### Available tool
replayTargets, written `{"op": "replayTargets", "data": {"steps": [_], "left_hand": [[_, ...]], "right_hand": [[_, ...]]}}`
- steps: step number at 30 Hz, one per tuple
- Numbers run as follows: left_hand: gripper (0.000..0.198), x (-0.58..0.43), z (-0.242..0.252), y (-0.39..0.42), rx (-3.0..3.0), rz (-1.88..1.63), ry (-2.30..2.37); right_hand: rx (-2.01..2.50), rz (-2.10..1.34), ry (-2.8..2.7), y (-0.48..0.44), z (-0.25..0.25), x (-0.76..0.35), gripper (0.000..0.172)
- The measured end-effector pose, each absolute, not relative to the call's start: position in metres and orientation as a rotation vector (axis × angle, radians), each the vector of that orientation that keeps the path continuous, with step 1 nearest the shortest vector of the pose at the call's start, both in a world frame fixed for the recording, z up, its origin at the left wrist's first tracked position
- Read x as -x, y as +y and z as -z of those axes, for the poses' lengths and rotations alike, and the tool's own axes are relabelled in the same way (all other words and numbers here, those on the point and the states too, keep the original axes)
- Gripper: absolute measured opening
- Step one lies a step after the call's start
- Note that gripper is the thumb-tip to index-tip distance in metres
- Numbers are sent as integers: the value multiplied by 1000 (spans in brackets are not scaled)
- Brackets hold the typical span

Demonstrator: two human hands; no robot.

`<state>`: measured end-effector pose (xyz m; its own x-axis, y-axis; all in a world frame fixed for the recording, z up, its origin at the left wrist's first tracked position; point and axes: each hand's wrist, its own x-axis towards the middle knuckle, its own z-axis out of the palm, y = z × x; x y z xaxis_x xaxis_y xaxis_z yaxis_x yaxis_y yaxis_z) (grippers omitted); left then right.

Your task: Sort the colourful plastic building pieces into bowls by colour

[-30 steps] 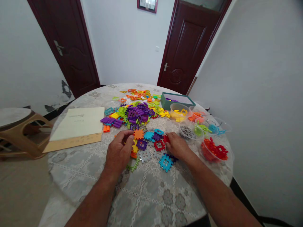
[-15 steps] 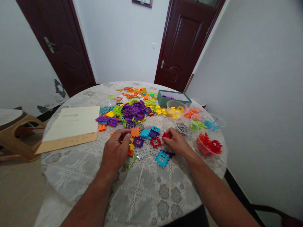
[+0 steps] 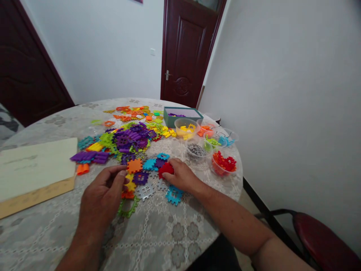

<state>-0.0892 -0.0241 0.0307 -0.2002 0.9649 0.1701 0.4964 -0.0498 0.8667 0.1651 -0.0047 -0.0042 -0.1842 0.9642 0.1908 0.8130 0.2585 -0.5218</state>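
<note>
My left hand (image 3: 103, 194) is at the left of a cluster of flat plastic building tiles with toothed edges. Its thumb and index finger are close together at the left edge of an orange square tile (image 3: 134, 165); the other fingers are curled. My right hand (image 3: 180, 175) holds a red toothed tile (image 3: 166, 170), partly hidden by the fingers, over the cluster's right side. Around them lie a light blue tile (image 3: 149, 164), a purple tile (image 3: 140, 177), a yellow tile (image 3: 130, 183), a grey window tile (image 3: 146, 191), a blue window tile (image 3: 174, 195) and a green frame tile (image 3: 129, 207).
A mixed pile of purple and green pieces (image 3: 131, 137) lies behind. Clear bowls hold yellow (image 3: 186, 130), grey (image 3: 198, 148) and red pieces (image 3: 225, 162). A green box (image 3: 183, 117) stands at the back; a paper sheet (image 3: 36, 165) lies left, a red chair (image 3: 324, 241) stands right.
The view has turned right. My right hand has carried its red tile left, to where another red tile lay beside the light blue and purple tiles. My left hand stays by the orange tile.
</note>
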Motion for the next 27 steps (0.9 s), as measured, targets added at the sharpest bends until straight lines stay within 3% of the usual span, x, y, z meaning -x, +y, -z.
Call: {"op": "replayTargets", "data": {"steps": [3,15,18,24,27], "left_hand": [[33,90,-29,-23,-1575,-1196,1735],[32,86,-30,-28,-1506,-1244,1621],[32,87,-28,-27,-1507,-1248,1618],[34,89,-27,-27,-1515,-1235,1604],[35,90,-29,-27,-1530,-1220,1642]], "right_hand": [[1701,-417,-2016,-5,4,-167,34],[1613,-500,-1966,-2,9,-175,56],[1552,-582,-1914,-2,10,-177,51],[1485,-758,-1839,0,8,-176,22],[1493,-889,-1797,0,3,-177,18]]}}
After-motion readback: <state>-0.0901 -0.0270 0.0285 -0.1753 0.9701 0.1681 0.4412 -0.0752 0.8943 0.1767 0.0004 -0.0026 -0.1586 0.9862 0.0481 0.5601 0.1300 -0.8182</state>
